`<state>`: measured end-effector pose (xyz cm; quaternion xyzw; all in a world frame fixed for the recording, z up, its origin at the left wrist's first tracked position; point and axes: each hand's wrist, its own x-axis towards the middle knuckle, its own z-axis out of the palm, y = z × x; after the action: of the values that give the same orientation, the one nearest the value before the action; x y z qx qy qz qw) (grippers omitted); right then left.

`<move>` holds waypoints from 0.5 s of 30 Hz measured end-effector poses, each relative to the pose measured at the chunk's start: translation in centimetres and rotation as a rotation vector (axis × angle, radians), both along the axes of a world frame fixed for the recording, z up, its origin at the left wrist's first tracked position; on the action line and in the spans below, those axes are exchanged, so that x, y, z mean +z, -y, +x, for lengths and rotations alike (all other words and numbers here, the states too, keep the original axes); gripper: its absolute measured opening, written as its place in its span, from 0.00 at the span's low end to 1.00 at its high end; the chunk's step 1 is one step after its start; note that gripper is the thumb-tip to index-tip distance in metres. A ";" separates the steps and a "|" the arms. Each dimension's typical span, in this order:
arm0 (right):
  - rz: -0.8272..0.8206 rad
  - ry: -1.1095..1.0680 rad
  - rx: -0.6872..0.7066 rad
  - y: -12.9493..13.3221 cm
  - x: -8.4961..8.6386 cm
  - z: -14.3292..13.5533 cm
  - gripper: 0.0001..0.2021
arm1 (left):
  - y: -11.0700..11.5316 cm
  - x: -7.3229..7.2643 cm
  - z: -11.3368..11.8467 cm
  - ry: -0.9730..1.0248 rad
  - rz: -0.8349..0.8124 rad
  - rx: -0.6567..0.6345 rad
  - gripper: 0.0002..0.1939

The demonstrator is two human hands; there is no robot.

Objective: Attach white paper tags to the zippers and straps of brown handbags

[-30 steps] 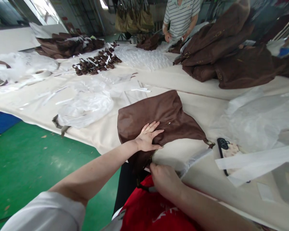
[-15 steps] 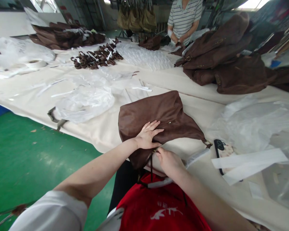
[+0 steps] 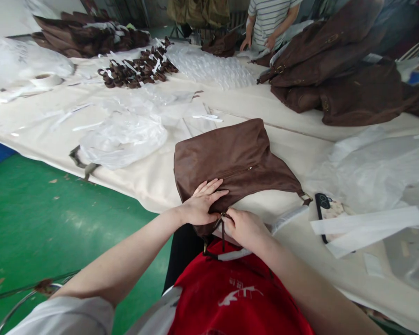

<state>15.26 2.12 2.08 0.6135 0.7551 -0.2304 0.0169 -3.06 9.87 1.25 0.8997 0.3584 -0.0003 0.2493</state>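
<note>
A brown leather bag [image 3: 226, 153] lies on its side on the cloth-covered table, its near end hanging over the edge towards my lap. My left hand [image 3: 203, 201] rests flat on the bag's lower part, fingers spread, thumb close to the opening. Beside that thumb, my right hand [image 3: 246, 228] is closed in a pinch at the brass zipper pull [image 3: 223, 215]; its fingertips are partly hidden. A dark strip dangles below the pull. The bag's strap, wrapped in pale film [image 3: 289, 218], runs from a brass ring [image 3: 304, 197] at the right and passes near the red apron [image 3: 237, 284].
A phone [image 3: 330, 211] and white paper strips [image 3: 370, 228] lie at right, near crumpled plastic [image 3: 373, 172]. More plastic [image 3: 125, 139] sits at left. Brown bags [image 3: 363, 95] are piled at back right, bundled brown straps [image 3: 136, 70] at back left. A co-worker [image 3: 272, 23] stands across the table.
My left hand has slid left and towards me over the bag. My right hand and the zipper pull have shifted slightly towards me along the opening. The co-worker's hands have moved apart.
</note>
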 end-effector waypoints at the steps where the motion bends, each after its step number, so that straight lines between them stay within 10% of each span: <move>1: 0.015 0.020 -0.013 0.1 -0.1 -0.1 0.12 | -0.1 -0.1 0.1 0.001 -0.003 0.000 0.40; 15: 0.121 0.041 -0.008 0.6 -0.9 -0.3 0.11 | -0.4 -0.6 -0.1 0.008 -0.010 -0.013 0.38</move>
<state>15.00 1.57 1.19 0.6209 0.7648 -0.1719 -0.0059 -3.16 10.31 0.61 0.9008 0.3514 0.0001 0.2552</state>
